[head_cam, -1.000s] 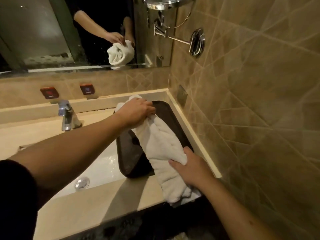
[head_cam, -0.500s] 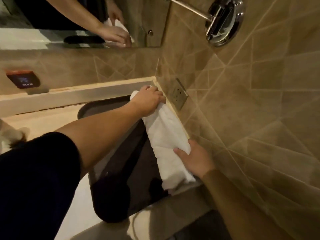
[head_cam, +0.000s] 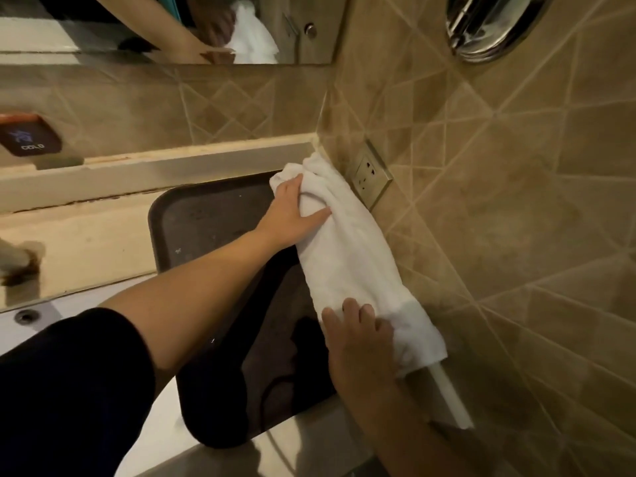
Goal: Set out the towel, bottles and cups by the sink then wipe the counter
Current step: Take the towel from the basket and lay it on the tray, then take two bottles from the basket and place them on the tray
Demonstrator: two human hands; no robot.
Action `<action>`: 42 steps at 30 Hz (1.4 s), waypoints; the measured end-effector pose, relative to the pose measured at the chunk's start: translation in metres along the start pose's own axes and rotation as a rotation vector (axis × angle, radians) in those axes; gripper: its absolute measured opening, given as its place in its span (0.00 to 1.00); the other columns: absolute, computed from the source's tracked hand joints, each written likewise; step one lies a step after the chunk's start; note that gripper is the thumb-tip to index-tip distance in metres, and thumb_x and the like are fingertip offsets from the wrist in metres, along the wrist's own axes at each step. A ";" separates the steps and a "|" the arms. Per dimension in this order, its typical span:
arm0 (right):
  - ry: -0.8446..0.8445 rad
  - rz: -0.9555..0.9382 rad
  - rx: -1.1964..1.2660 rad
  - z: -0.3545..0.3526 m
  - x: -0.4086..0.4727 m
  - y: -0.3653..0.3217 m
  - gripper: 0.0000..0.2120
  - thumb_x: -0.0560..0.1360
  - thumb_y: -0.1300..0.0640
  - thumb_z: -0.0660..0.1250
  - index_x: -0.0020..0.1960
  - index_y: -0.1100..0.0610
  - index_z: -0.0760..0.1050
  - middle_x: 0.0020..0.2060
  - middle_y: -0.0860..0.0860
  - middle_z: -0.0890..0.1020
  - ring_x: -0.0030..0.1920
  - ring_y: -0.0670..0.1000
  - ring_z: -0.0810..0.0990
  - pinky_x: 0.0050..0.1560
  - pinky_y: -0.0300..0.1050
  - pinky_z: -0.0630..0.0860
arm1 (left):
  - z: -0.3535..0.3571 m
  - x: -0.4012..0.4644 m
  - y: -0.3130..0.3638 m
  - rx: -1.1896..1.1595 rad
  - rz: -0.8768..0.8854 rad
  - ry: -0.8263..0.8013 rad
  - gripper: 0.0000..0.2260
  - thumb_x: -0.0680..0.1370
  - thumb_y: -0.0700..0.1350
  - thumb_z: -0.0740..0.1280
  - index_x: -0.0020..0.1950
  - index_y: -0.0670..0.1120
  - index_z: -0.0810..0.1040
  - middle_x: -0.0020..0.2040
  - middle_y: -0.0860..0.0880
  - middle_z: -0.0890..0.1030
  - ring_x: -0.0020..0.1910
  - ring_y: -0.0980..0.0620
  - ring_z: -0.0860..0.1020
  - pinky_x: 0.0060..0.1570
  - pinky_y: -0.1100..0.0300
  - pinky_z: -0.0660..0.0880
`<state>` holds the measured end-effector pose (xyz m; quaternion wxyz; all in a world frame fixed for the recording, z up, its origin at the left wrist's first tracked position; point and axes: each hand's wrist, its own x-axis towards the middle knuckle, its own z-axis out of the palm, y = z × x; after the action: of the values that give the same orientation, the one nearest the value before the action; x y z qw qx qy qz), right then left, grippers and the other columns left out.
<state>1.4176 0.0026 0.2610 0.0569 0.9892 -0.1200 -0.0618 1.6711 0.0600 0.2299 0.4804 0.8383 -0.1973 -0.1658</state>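
Observation:
A rolled white towel point(head_cam: 351, 249) lies lengthwise along the right wall, between the wall and a dark brown tray point(head_cam: 206, 215). My left hand point(head_cam: 292, 215) lies on the towel's far end with the fingers stretched over the roll. My right hand point(head_cam: 358, 332) presses on the near end, fingers bent over the cloth. No bottles or cups are in view.
The tray sits on the beige counter point(head_cam: 86, 249) beside the white sink basin point(head_cam: 51, 325). A wall socket point(head_cam: 371, 173) is right beside the towel's far end. A mirror point(head_cam: 137, 25) spans the back wall; a round chrome mirror point(head_cam: 492, 22) hangs on the right wall.
The towel has moved off the tray toward the right wall and now lies along it. Both hands shifted with it. The camera has leaned closer and to the right.

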 end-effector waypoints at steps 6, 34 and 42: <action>0.014 -0.099 0.019 0.016 0.009 0.026 0.17 0.70 0.52 0.73 0.57 0.51 0.76 0.54 0.55 0.79 0.50 0.58 0.78 0.48 0.52 0.77 | 0.003 0.021 -0.010 -0.049 -0.022 -0.114 0.47 0.73 0.62 0.71 0.82 0.50 0.47 0.82 0.50 0.51 0.79 0.49 0.54 0.74 0.54 0.55; 0.028 0.437 0.599 -0.061 -0.338 0.091 0.08 0.77 0.44 0.67 0.44 0.47 0.74 0.40 0.47 0.79 0.41 0.49 0.77 0.37 0.43 0.69 | 0.087 -0.373 0.166 0.642 0.626 -0.541 0.12 0.78 0.57 0.68 0.56 0.52 0.79 0.51 0.52 0.84 0.46 0.52 0.81 0.48 0.55 0.77; 0.106 0.881 0.540 -0.054 -0.645 0.080 0.11 0.78 0.44 0.65 0.51 0.52 0.77 0.42 0.50 0.81 0.43 0.52 0.79 0.45 0.52 0.80 | 0.199 -0.599 0.248 0.629 1.047 -0.858 0.14 0.76 0.57 0.70 0.57 0.52 0.81 0.44 0.56 0.81 0.44 0.53 0.81 0.45 0.58 0.76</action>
<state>0.7853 0.0886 0.3943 -0.1740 0.8259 -0.5338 0.0516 1.0156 0.0922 0.4021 0.1149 0.5940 -0.7792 -0.1637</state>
